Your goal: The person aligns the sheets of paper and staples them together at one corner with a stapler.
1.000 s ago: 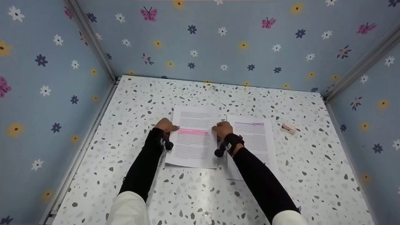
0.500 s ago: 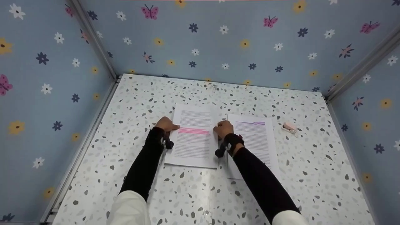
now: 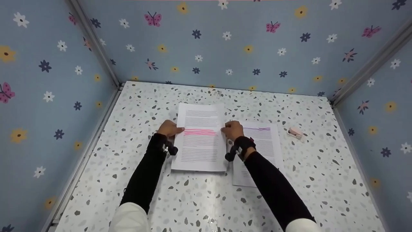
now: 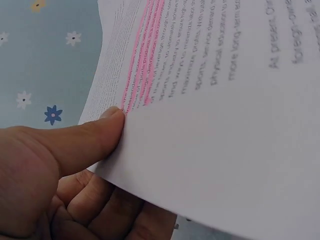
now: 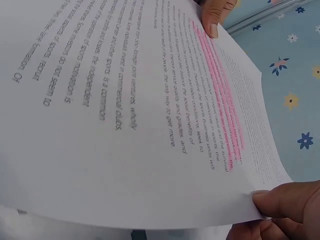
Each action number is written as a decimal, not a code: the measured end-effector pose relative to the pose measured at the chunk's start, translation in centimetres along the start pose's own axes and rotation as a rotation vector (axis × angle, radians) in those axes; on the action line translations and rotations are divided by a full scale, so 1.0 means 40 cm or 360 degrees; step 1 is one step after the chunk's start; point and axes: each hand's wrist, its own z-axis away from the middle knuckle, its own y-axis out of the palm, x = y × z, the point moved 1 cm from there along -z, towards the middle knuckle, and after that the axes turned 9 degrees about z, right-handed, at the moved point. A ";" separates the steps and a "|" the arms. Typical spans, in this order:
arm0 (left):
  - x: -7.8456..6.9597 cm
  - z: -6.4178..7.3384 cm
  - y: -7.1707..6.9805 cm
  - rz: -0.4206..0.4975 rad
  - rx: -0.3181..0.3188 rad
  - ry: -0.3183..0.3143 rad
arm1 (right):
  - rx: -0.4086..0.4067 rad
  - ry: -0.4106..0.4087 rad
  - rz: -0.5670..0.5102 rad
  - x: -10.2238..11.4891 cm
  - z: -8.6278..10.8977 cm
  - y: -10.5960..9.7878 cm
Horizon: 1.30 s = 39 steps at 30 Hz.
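Observation:
Both hands hold a white printed sheet of paper [image 3: 199, 151] with pink highlighter strokes across several of its lines. On its left edge my left hand [image 3: 170, 128] pinches it, thumb on top and curled fingers underneath, as the left wrist view shows. The opposite edge is pinched by my right hand [image 3: 233, 129], its thumb [image 5: 280, 197] lying on the page. Both wrist views show the sheet bowed and raised off the table. Whether more sheets lie under it, I cannot tell. Another printed page [image 3: 260, 141], with a purple mark near its top, lies under my right forearm, which hides part of it.
A small pale pink gadget [image 3: 295, 132], its kind unclear, lies right of the second page. The speckled white table [image 3: 145, 103] is bounded at the back and sides by blue panels [image 3: 212, 38] printed with flowers and butterflies.
The pink-marked sheet has risen a little, moving slightly away and to the right with both hands still pinching its edges. The purple-marked page stays on the table.

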 end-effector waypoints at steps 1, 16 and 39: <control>-0.008 0.005 0.006 0.0065 0.0006 0.0007 | -0.0012 -0.0006 -0.0008 0.001 0.003 -0.012; -0.161 0.017 0.158 0.0144 0.0115 0.0122 | -0.0182 -0.0009 0.0009 -0.084 0.033 -0.231; -0.177 -0.027 0.455 0.0034 0.0352 0.0108 | -0.0352 0.0259 0.0127 -0.303 0.092 -0.389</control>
